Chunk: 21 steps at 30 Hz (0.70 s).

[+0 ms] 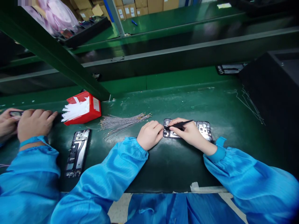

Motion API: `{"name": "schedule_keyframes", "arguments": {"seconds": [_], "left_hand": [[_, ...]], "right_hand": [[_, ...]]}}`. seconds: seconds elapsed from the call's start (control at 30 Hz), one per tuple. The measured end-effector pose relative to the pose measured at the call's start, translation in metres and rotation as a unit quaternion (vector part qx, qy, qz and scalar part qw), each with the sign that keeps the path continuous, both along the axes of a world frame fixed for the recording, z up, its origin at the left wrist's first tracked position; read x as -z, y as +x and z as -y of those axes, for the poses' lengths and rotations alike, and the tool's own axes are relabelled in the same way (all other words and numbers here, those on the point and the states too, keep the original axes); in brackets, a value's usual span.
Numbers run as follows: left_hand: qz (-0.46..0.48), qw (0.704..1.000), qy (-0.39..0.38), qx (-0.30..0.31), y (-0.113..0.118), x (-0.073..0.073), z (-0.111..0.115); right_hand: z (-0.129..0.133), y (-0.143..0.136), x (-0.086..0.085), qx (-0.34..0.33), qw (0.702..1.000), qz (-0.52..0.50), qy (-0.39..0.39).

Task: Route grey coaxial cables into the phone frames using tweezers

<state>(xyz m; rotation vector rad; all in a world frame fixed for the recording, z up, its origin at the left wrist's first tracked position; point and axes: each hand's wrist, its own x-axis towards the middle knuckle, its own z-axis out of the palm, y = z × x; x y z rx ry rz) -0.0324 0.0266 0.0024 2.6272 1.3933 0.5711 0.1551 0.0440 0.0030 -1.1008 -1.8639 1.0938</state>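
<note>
An opened phone lies crosswise on the green table in front of me, its inner boards showing. My right hand pinches black tweezers over the phone's left part, the tips pointing left and down. At the phone's left end rests my left hand, fingers curled together against its edge; whether they grip the edge is hidden. Just beyond my left hand is a bundle of thin grey cables. A second opened phone lies lengthwise to the left.
A red bin of white strips stands by a green post. At far left a person's hands hold a device. A black box and loose wires are at right; another phone lies behind.
</note>
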Motion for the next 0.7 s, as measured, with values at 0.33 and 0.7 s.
{"name": "schedule_keyframes", "arguments": {"seconds": [0.33, 0.7], "left_hand": [[-0.015, 1.0, -0.016, -0.001, 0.0, -0.001, 0.0], [-0.005, 0.999, -0.054, -0.002, -0.004, -0.004, -0.001]], "right_hand": [[0.003, -0.003, -0.005, -0.067, 0.984, 0.064, 0.154], [0.001, -0.006, -0.013, -0.03, 0.991, 0.046, 0.119]]}}
